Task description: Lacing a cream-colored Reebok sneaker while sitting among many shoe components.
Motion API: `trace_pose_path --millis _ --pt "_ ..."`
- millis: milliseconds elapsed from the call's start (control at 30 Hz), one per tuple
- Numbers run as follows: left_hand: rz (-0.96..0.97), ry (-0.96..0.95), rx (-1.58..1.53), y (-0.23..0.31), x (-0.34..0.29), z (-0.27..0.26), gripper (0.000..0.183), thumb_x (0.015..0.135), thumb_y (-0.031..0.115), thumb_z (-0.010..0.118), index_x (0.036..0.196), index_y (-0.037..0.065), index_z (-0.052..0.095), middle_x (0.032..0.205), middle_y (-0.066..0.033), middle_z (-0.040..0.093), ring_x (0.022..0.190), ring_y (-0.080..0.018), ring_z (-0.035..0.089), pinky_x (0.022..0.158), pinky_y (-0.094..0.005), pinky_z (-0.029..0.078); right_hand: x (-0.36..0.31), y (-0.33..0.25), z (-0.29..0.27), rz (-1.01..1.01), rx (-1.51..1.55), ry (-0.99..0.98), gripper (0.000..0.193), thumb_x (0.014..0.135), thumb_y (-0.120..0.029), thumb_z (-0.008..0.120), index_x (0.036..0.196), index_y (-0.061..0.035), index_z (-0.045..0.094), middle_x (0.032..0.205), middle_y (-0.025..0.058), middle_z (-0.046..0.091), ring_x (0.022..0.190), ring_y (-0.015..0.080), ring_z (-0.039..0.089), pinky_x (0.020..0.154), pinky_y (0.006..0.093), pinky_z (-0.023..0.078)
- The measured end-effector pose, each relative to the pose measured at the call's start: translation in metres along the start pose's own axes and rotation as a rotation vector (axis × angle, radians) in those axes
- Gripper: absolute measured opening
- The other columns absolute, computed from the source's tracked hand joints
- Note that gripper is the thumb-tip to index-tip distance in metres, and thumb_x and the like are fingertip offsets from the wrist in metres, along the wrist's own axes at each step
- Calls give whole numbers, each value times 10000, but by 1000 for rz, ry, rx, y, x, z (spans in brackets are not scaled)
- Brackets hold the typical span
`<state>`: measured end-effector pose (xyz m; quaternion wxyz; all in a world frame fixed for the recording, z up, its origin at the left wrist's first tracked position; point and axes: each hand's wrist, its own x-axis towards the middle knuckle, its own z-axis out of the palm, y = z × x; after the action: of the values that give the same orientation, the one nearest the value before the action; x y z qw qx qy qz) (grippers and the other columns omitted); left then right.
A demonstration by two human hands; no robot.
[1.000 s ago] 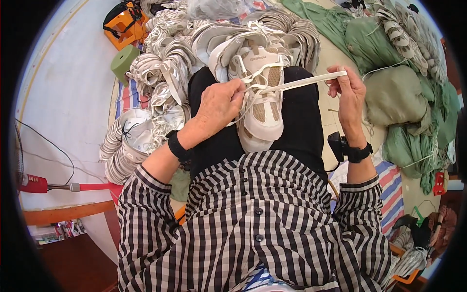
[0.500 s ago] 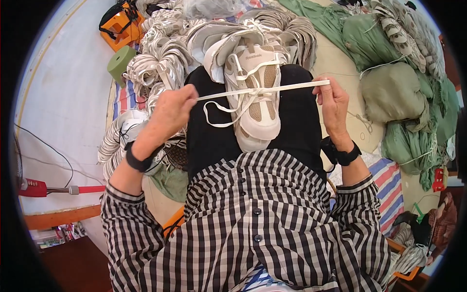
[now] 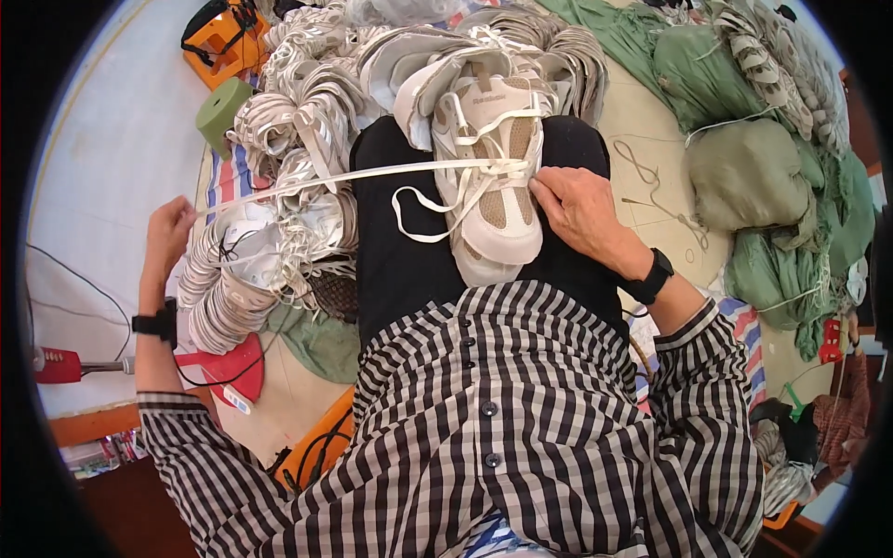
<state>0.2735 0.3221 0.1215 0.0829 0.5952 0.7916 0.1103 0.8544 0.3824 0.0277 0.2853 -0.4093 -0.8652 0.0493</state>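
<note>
A cream and beige sneaker upper [image 3: 511, 232] lies across my lap between my dark-trousered knees, its toe toward me. Out to the far left, my left hand [image 3: 169, 232] is closed on one end of a flat white shoelace [image 3: 381, 171]. The lace runs taut from there across to the eyelets of the upper. My right hand [image 3: 586, 212] pinches at the upper's right edge, where the lacing ends; the lace in its fingertips is mostly hidden. A loose lace loop [image 3: 406, 229] hangs over the left side of the upper.
Bundles of similar uppers [image 3: 302, 121] are heaped beyond my knees and at left. A green tape roll [image 3: 223, 112] and orange stool [image 3: 221, 42] stand at far left. Green sacks [image 3: 749, 177] lie at right, with loose string [image 3: 656, 181] on the floor.
My left hand has swung far out to the left, drawing a longer run of lace. The right hand has come in from the right to the upper's edge.
</note>
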Motion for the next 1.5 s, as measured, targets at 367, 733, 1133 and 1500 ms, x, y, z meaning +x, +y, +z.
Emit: trace_pose_path --millis 367,733,1133,1500 --pt "489 243 -373 134 -37 94 134 880 76 637 1008 49 663 904 -119 698 779 -258 680 681 -348 531 11 -10 -26 57 406 195 127 897 -12 613 1014 -30 659 831 122 617 685 265 612 620 326 483" --pt "771 80 -444 314 -72 156 144 806 92 650 921 22 598 813 -128 627 746 -315 637 659 -401 500 47 -6 -25 -293 60 22 174 801 13 612 959 -53 579 1084 92 581 832 310 638 676 396 520" --pt "327 -690 -1156 304 -43 115 72 927 95 553 946 26 553 721 -54 635 451 -41 439 394 -199 301 51 7 -43 -164 406 -158 95 870 -83 608 874 -25 532 747 167 587 718 400 580 622 449 447" --pt "693 -342 -536 302 -37 117 123 889 139 659 941 29 646 642 29 543 532 -44 447 489 -219 362 35 37 -102 158 523 -147 62 915 -70 614 960 -37 587 643 -15 454 605 77 432 550 253 358"
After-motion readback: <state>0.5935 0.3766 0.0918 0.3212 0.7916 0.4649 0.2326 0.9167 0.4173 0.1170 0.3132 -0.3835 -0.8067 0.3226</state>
